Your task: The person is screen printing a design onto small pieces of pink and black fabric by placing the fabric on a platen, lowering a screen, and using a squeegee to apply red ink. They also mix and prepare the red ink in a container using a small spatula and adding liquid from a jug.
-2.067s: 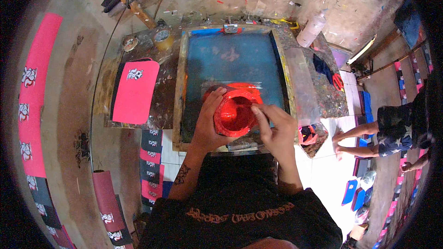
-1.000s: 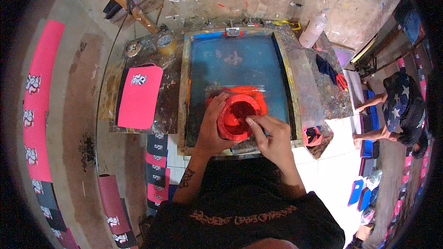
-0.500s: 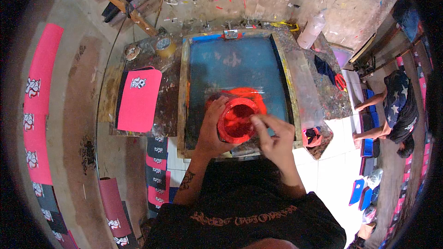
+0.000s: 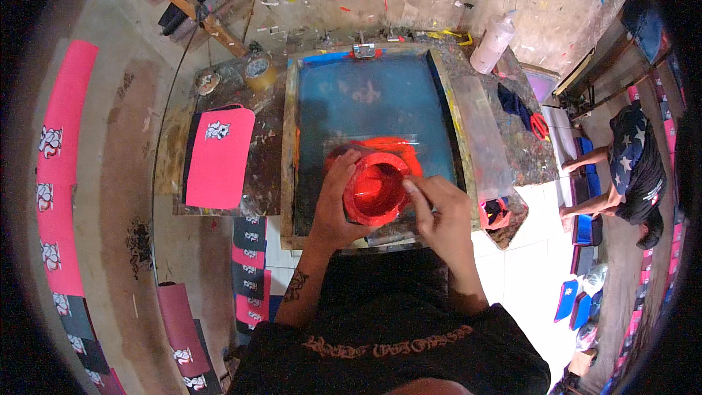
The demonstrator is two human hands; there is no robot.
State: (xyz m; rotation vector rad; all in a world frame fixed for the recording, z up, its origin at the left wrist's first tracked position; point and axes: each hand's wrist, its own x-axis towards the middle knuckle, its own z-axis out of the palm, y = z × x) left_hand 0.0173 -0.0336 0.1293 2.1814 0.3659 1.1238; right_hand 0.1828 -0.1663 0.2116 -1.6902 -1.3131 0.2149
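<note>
My left hand (image 4: 333,205) wraps round a red-coated tub (image 4: 351,194) of wet red ink, its mouth tilted up toward me. At the tub's right rim my right hand (image 4: 442,213) is closed in a pinch, thumb and forefinger together; what it holds is hidden. Beneath the tub lies a screen-printing frame (image 4: 290,124) of wood, with blue mesh (image 4: 365,106) stretched in it. A smear of red ink (image 4: 398,146) covers the mesh just beyond the tub.
A pink printed sheet (image 4: 219,164) lies left of the frame, near a tape roll (image 4: 259,73). A hinge clamp (image 4: 363,50) grips the frame's far edge. To the right stand a whitish bottle (image 4: 494,45) and red-handled scissors (image 4: 539,127). Another person (image 4: 629,161) bends over at far right.
My right hand has shifted slightly right and down along the tub's rim. The ink inside looks brighter and differently spread. My left hand keeps its hold.
</note>
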